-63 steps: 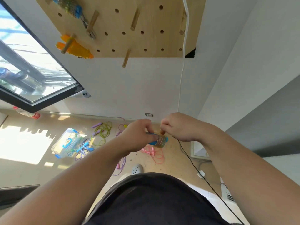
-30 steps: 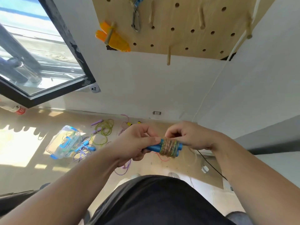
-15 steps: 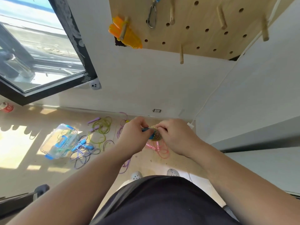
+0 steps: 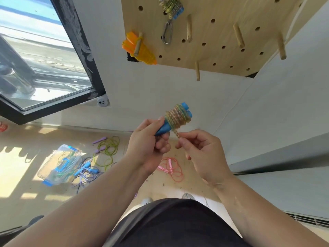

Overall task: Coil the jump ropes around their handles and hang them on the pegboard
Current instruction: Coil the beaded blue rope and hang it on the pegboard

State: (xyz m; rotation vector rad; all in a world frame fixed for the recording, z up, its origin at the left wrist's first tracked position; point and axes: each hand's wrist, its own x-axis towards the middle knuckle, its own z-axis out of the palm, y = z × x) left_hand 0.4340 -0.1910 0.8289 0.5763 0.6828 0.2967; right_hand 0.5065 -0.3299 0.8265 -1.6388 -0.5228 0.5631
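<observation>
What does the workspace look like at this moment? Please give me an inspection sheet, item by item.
Surface: light wooden floor, sunlit at the left.
Job's things: blue-handled jump rope with multicoloured cord, cord coiled round both handles; wooden pegboard holds an orange coiled rope and a second blue-handled coil with a metal carabiner.
Clutter: on the floor, clear plastic box with blue clips, green rope with purple handles, pink rope, striped blue rope; the ropes lie loose.
Grippers: left hand grips the handles; right hand pinches the cord's loose end.
Cables: thin white cable along the wall corner.
Surroundings: black-framed window, white walls.
</observation>
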